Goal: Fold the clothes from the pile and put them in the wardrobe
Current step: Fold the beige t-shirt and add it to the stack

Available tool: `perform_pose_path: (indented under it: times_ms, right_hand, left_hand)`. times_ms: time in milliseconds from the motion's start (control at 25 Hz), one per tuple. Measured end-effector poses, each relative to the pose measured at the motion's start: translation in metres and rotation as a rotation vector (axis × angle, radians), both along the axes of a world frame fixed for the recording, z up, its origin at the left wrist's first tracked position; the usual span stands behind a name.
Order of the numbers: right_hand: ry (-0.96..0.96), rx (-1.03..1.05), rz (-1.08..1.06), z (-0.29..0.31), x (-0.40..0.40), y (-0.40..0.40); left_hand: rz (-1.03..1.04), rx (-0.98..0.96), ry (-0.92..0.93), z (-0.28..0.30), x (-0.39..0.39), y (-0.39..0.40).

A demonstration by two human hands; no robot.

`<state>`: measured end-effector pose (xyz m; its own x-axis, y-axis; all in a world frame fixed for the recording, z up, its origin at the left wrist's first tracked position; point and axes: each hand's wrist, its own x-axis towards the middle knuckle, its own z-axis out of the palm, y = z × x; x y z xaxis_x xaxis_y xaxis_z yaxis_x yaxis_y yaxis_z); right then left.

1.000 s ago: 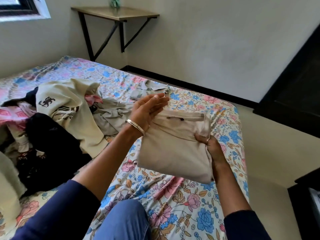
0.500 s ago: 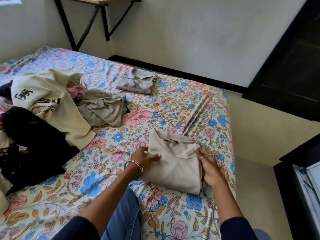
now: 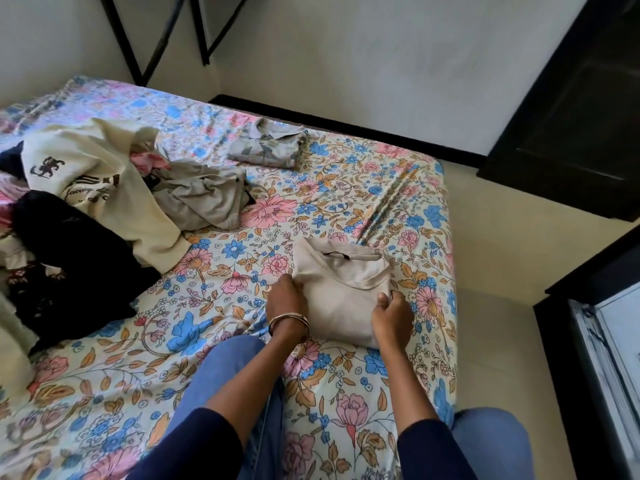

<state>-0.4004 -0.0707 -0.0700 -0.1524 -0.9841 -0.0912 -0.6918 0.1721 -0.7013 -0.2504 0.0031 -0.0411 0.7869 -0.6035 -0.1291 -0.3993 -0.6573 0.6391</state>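
Here the folded beige top (image 3: 341, 292) lies flat on the floral bedsheet (image 3: 207, 327) near the bed's right edge, the left hand (image 3: 286, 299) and right hand (image 3: 392, 315) gripping its sides with curled fingers. The unfolded pile (image 3: 90, 202) sprawls well apart leftward; a folded grey shirt (image 3: 266, 147) sits beyond, bare sheet between.

We see a folded shirt (image 3: 341, 296) on the bed (image 3: 346, 393); the pile (image 3: 86, 209) lies left, another folded shirt (image 3: 266, 147) behind.

No legible text on anything
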Motion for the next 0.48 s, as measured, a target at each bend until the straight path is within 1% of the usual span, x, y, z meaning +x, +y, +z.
perform_pose_path:
  times_ms: [80, 200, 280, 320, 360, 480]
  right_hand:
    - [0.050, -0.009, 0.009, 0.000, -0.002, 0.009]
    - [0.124, 0.050, 0.018, 0.003, -0.001, 0.017]
    - [0.219, 0.116, -0.013, 0.010, 0.000, 0.011]
    - [0.245, 0.106, -0.025, 0.014, 0.000, 0.005]
    - [0.223, 0.063, -0.022, 0.019, 0.000, -0.004]
    - [-0.010, -0.095, 0.045, 0.021, 0.004, -0.041]
  left_hand:
    - [0.010, 0.072, 0.062, -0.001, 0.006, 0.002]
    - [-0.051, 0.165, 0.049, -0.001, 0.008, 0.001]
    - [-0.017, 0.181, 0.087, 0.004, 0.009, -0.002]
    - [0.009, 0.184, 0.112, 0.007, 0.009, -0.004]
    - [0.019, 0.176, 0.120, 0.008, 0.011, -0.006]
    - [-0.087, 0.085, 0.075, 0.005, 0.022, -0.029]
